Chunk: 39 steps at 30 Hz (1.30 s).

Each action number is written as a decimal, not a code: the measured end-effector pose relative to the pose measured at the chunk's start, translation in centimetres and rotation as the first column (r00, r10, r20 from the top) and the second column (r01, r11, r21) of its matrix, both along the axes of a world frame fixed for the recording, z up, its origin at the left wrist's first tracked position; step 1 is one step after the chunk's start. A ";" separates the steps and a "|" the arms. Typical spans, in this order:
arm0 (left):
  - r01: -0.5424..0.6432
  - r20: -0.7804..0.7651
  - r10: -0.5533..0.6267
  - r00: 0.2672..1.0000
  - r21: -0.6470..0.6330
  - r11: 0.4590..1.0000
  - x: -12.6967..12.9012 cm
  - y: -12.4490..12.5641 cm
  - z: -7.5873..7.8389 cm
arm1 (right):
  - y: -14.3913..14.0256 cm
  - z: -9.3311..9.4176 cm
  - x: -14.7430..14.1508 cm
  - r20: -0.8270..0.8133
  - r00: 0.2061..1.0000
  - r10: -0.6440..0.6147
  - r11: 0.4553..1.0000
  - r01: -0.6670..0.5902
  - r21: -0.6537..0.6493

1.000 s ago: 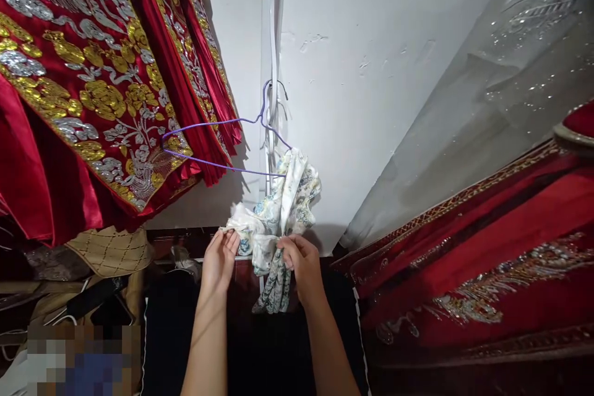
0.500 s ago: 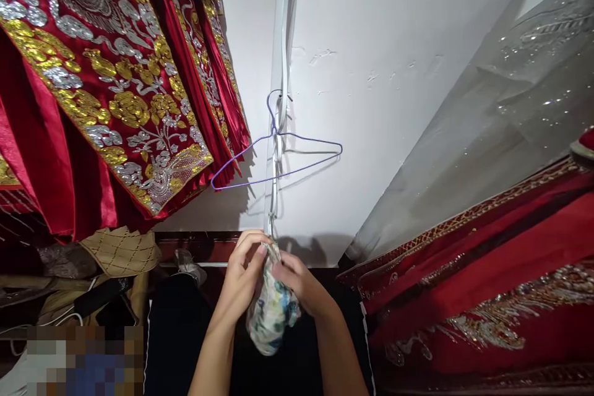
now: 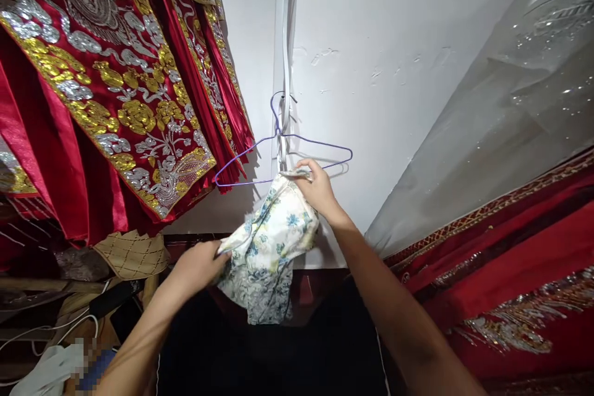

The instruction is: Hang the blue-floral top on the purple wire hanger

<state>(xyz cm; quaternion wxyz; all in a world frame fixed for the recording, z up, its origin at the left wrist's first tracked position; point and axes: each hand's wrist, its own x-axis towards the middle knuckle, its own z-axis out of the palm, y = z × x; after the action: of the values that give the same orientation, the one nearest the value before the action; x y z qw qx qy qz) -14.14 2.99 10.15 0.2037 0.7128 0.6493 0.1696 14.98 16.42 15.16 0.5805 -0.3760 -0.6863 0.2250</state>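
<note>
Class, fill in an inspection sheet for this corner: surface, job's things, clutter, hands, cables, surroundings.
Surface: white wall, scuffed.
Job's things: floral cloth held up beside purple wire hanger, which hangs on the wall.
Clutter: quilted tan bag and dark items at lower left.
Hands: left hand grips the cloth's lower edge; right hand pinches its top at the hanger.
Cables: white cable at lower left.
Surroundings: red embroidered garments at left, more at right; grey sequinned fabric.
</note>
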 end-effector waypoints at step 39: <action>-0.015 0.215 -0.160 0.963 0.640 0.768 3.5 13.4 7.8 | -5.2 2.0 6.4 0.616 0.786 -0.047 0.993 0.105 -0.060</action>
<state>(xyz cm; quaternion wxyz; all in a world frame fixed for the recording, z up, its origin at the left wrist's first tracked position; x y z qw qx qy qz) -10.62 16.41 17.92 0.0393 0.7360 0.4934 0.4619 21.34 11.20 17.19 0.3174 -0.4819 -0.8108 0.0982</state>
